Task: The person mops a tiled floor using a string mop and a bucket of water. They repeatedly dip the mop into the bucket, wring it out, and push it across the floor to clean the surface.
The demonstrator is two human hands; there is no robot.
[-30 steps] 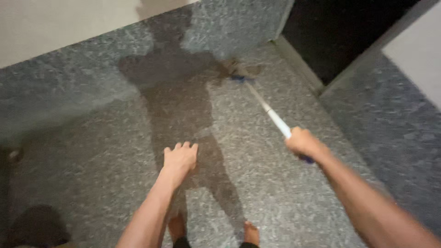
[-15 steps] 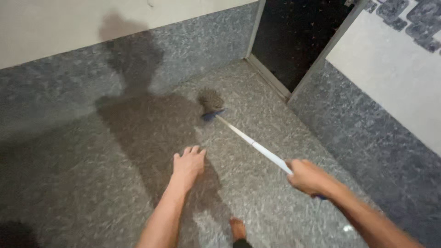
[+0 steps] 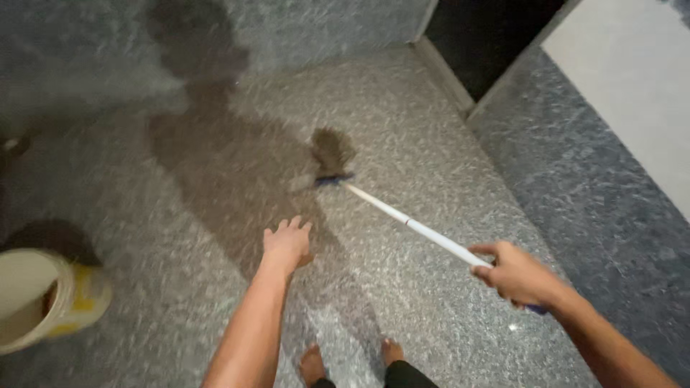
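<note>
My right hand (image 3: 516, 274) grips the near end of a mop's white pole (image 3: 413, 225). The pole slants up and left to a dark brown mop head (image 3: 330, 152) with a blue collar, which rests on the speckled grey floor (image 3: 402, 129). Out in front of me my left hand (image 3: 287, 243) hovers above the floor, fingers spread and palm down, holding nothing. It is left of the pole and does not touch it. Both of my bare feet (image 3: 351, 360) show at the bottom edge.
A cream and yellow bucket (image 3: 44, 298) stands at the lower left. A dark doorway (image 3: 489, 32) opens at the top right beside a grey speckled wall base (image 3: 596, 187). My shadow (image 3: 208, 144) falls across the floor ahead.
The mop head has slid toward me across the floor. The view has swung left and down, bringing the bucket into sight. My left hand stays spread in front.
</note>
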